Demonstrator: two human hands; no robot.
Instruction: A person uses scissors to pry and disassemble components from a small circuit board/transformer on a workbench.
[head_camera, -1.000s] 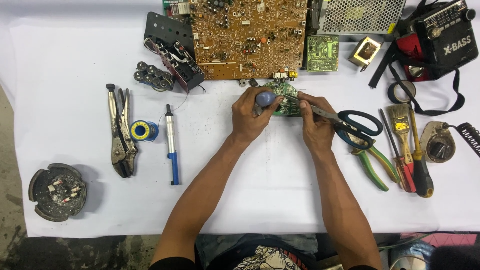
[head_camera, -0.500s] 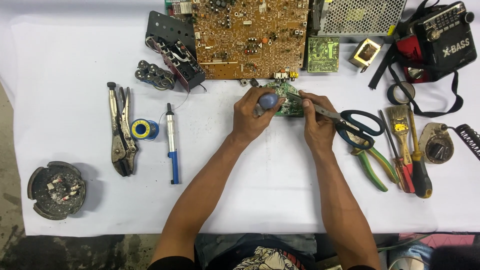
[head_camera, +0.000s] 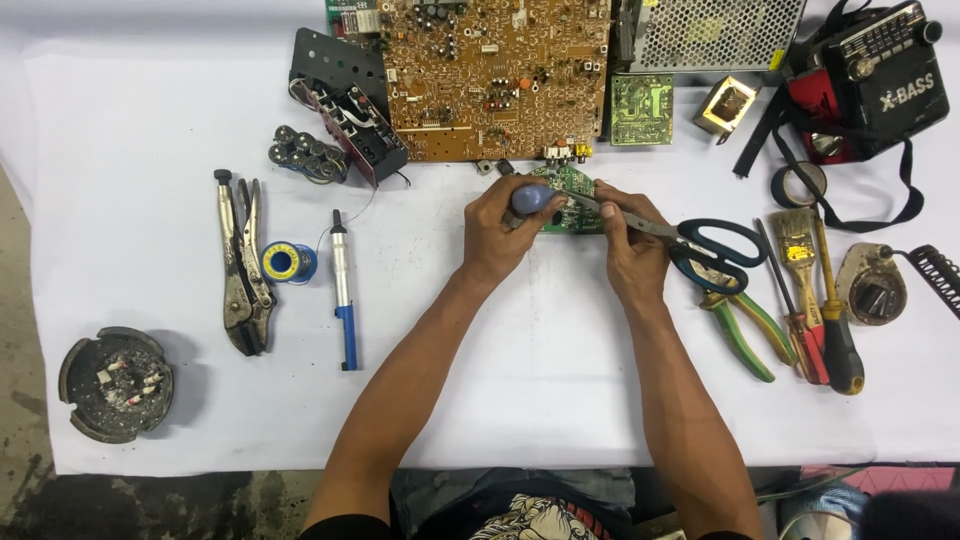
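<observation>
My left hand (head_camera: 500, 235) is closed around a tool with a rounded blue handle (head_camera: 533, 198), held over a small green circuit board (head_camera: 578, 186). My right hand (head_camera: 632, 252) pinches the right side of that board and holds it just above the white table cover. The tool's tip is hidden between my fingers and the board. The blades of black-handled scissors (head_camera: 718, 252) reach in beside my right fingers. I cannot tell whether they touch the board.
A large brown circuit board (head_camera: 495, 75) lies just beyond my hands, next to a black panel (head_camera: 345, 100) and a metal mesh box (head_camera: 715, 30). Locking pliers (head_camera: 240, 270), a solder spool (head_camera: 287, 262) and a blue desoldering pump (head_camera: 343, 295) lie left. Green pliers (head_camera: 750, 325), screwdrivers (head_camera: 835, 330), a brush (head_camera: 797, 245) and a radio (head_camera: 880, 85) are right.
</observation>
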